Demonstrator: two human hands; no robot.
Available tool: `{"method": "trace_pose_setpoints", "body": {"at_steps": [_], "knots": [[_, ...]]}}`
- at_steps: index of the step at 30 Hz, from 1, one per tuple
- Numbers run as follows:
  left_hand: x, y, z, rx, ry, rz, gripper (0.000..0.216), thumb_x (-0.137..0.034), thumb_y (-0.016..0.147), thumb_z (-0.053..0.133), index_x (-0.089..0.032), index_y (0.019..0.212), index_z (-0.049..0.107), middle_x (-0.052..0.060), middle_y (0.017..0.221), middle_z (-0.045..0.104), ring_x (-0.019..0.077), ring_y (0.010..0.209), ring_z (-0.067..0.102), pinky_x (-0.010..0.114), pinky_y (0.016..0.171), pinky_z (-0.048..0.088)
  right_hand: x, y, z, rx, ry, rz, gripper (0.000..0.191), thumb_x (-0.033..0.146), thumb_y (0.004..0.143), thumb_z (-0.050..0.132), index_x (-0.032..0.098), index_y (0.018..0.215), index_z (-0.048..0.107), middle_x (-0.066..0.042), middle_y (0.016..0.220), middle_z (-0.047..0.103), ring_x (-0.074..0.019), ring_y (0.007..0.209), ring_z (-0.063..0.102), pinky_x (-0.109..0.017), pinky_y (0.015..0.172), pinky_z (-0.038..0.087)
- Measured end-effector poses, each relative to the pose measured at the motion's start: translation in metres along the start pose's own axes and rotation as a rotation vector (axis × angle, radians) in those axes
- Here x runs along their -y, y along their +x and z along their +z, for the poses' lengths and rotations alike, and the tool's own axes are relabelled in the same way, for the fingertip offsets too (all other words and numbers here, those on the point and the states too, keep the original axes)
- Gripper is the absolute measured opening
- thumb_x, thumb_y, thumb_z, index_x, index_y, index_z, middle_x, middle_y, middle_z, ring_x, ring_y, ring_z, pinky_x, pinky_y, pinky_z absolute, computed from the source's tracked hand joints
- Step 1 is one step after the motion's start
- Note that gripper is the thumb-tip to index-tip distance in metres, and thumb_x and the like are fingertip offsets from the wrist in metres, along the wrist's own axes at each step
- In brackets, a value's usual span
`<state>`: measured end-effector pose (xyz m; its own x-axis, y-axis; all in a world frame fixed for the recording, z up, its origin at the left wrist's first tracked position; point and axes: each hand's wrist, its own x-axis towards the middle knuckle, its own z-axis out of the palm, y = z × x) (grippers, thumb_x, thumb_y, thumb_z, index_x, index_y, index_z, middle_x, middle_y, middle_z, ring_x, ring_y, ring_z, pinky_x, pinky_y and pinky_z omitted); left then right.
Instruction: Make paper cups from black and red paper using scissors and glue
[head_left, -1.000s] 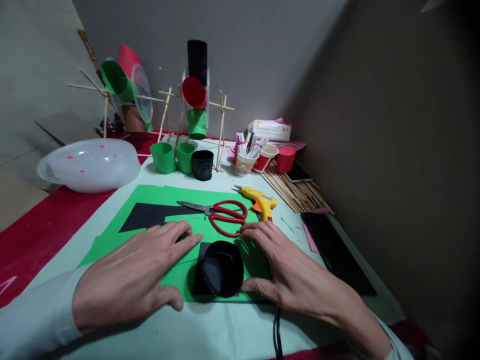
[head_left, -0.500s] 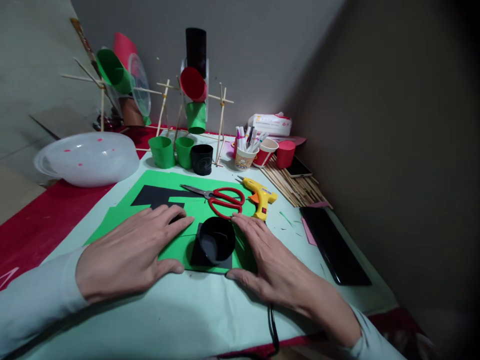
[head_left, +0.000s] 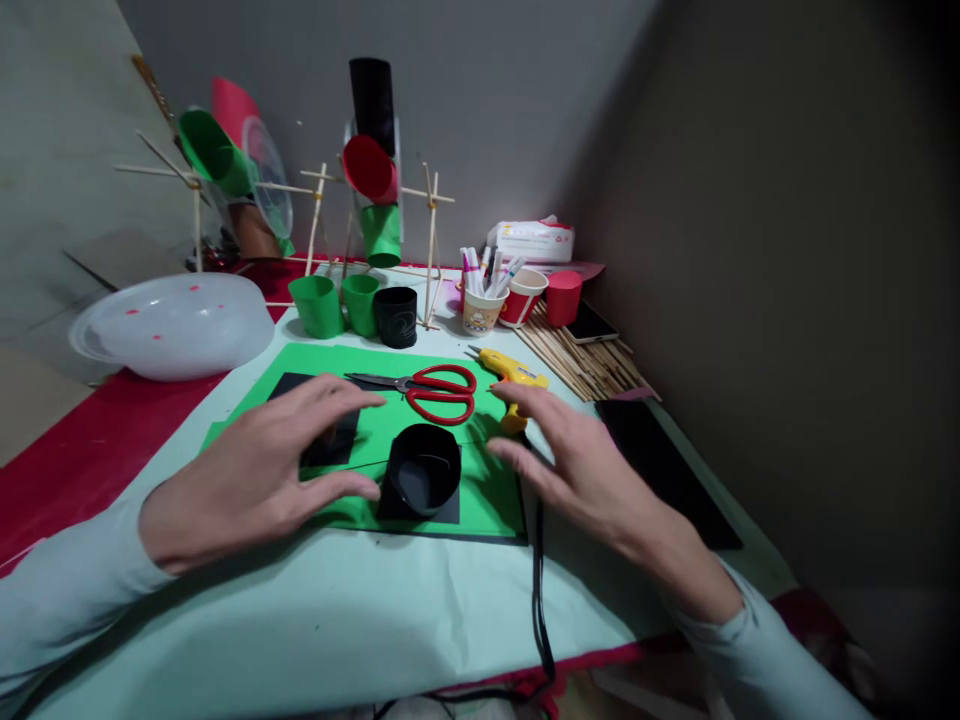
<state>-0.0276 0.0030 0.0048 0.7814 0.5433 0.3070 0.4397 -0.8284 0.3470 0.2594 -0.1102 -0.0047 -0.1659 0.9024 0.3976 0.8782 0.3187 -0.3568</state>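
Observation:
A black paper cup (head_left: 422,479) stands on a black paper square on the green sheet (head_left: 487,495) in front of me. My left hand (head_left: 259,470) hovers over the sheet to the cup's left, fingers spread, holding nothing. On the other side of the cup, my right hand (head_left: 581,460) is raised off the sheet with its fingers stretched out, just in front of the yellow glue gun (head_left: 511,370). Red-handled scissors (head_left: 435,388) lie behind the cup.
Two green cups (head_left: 316,305) and a black cup (head_left: 395,315) stand behind the sheet, under a skewer frame holding tilted cups (head_left: 371,170). A clear plastic bowl (head_left: 176,325) sits at left. Marker cup (head_left: 480,305), red cups, skewers (head_left: 585,360), tissue pack and a black strip (head_left: 660,460) lie right. A cable (head_left: 538,590) runs forward.
Both hands have lifted off the green sheet; the right hand moved away from the black cup toward the glue gun. The view shifted back a little.

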Motion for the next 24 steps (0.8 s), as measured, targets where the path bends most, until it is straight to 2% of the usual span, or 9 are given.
{"method": "trace_pose_setpoints", "body": {"at_steps": [2, 5, 9, 11, 14, 17, 19, 21, 24], "knots": [[-0.006, -0.003, -0.002, -0.076, -0.071, 0.061, 0.051, -0.051, 0.091, 0.065, -0.030, 0.137, 0.052, 0.007, 0.131, 0.058, 0.0258, 0.105, 0.062, 0.035, 0.079, 0.055, -0.006, 0.004, -0.008, -0.132, -0.013, 0.057, 0.029, 0.028, 0.100, 0.058, 0.007, 0.118, 0.066, -0.019, 0.112, 0.074, -0.0288, 0.098, 0.071, -0.040, 0.085, 0.056], [-0.019, -0.008, 0.002, -0.116, -0.112, 0.126, 0.043, -0.040, 0.093, 0.066, -0.038, 0.134, 0.055, 0.003, 0.140, 0.053, 0.0268, 0.120, 0.057, 0.034, 0.085, 0.055, -0.013, 0.008, -0.014, -0.173, -0.001, 0.103, 0.017, 0.020, 0.098, 0.057, 0.011, 0.101, 0.072, -0.012, 0.093, 0.077, -0.0232, 0.077, 0.070, -0.034, 0.070, 0.053], [-0.031, -0.011, 0.014, -0.093, -0.118, 0.196, 0.030, -0.021, 0.094, 0.065, -0.033, 0.122, 0.066, 0.003, 0.134, 0.062, 0.0215, 0.116, 0.062, 0.030, 0.086, 0.054, -0.016, 0.006, -0.006, -0.130, 0.060, 0.095, 0.017, 0.011, 0.094, 0.057, 0.013, 0.100, 0.073, -0.010, 0.094, 0.077, -0.0214, 0.080, 0.070, -0.031, 0.068, 0.051], [-0.032, -0.011, 0.019, -0.089, -0.161, 0.223, 0.026, -0.016, 0.095, 0.062, -0.031, 0.115, 0.069, 0.001, 0.123, 0.070, 0.0173, 0.107, 0.067, 0.028, 0.088, 0.053, -0.015, 0.004, -0.001, -0.135, 0.086, 0.084, 0.016, 0.011, 0.095, 0.057, 0.015, 0.100, 0.072, -0.009, 0.095, 0.077, -0.0209, 0.081, 0.069, -0.030, 0.069, 0.051], [-0.027, -0.012, 0.019, -0.097, -0.208, 0.228, 0.027, -0.013, 0.094, 0.060, -0.032, 0.111, 0.070, -0.002, 0.105, 0.077, 0.0157, 0.095, 0.071, 0.032, 0.098, 0.052, -0.010, 0.000, 0.003, -0.133, 0.119, -0.004, 0.016, 0.011, 0.096, 0.056, 0.014, 0.101, 0.071, -0.008, 0.094, 0.075, -0.0199, 0.081, 0.068, -0.030, 0.072, 0.051], [-0.020, -0.016, 0.015, -0.097, -0.201, 0.215, 0.023, -0.016, 0.093, 0.060, -0.030, 0.106, 0.071, -0.003, 0.098, 0.078, 0.0149, 0.090, 0.072, 0.033, 0.102, 0.051, 0.002, -0.003, 0.006, 0.010, 0.111, -0.130, 0.020, 0.014, 0.099, 0.054, 0.011, 0.105, 0.072, -0.009, 0.091, 0.073, -0.0221, 0.082, 0.066, -0.033, 0.072, 0.052], [-0.017, -0.019, 0.012, -0.117, -0.190, 0.219, 0.018, -0.019, 0.094, 0.060, -0.028, 0.101, 0.074, -0.003, 0.097, 0.078, 0.0135, 0.088, 0.072, 0.030, 0.102, 0.050, 0.011, -0.008, 0.010, 0.164, 0.090, -0.202, 0.024, 0.020, 0.102, 0.052, 0.010, 0.111, 0.072, -0.011, 0.101, 0.074, -0.0257, 0.091, 0.066, -0.039, 0.080, 0.053], [-0.016, -0.022, 0.010, -0.152, -0.171, 0.225, 0.017, -0.022, 0.095, 0.059, -0.026, 0.096, 0.076, -0.003, 0.097, 0.077, 0.0118, 0.087, 0.071, 0.026, 0.103, 0.049, 0.019, -0.016, 0.017, 0.268, 0.072, -0.255, 0.030, 0.028, 0.104, 0.051, 0.009, 0.120, 0.069, -0.014, 0.121, 0.072, -0.0295, 0.109, 0.065, -0.045, 0.092, 0.052], [-0.015, -0.025, 0.010, -0.183, -0.137, 0.225, 0.017, -0.022, 0.094, 0.061, -0.027, 0.094, 0.077, -0.004, 0.098, 0.077, 0.0098, 0.087, 0.071, 0.022, 0.105, 0.047, 0.026, -0.032, 0.028, 0.277, 0.029, -0.267, 0.042, 0.035, 0.106, 0.048, 0.006, 0.135, 0.059, -0.016, 0.143, 0.063, -0.0324, 0.129, 0.058, -0.048, 0.101, 0.049]]}}
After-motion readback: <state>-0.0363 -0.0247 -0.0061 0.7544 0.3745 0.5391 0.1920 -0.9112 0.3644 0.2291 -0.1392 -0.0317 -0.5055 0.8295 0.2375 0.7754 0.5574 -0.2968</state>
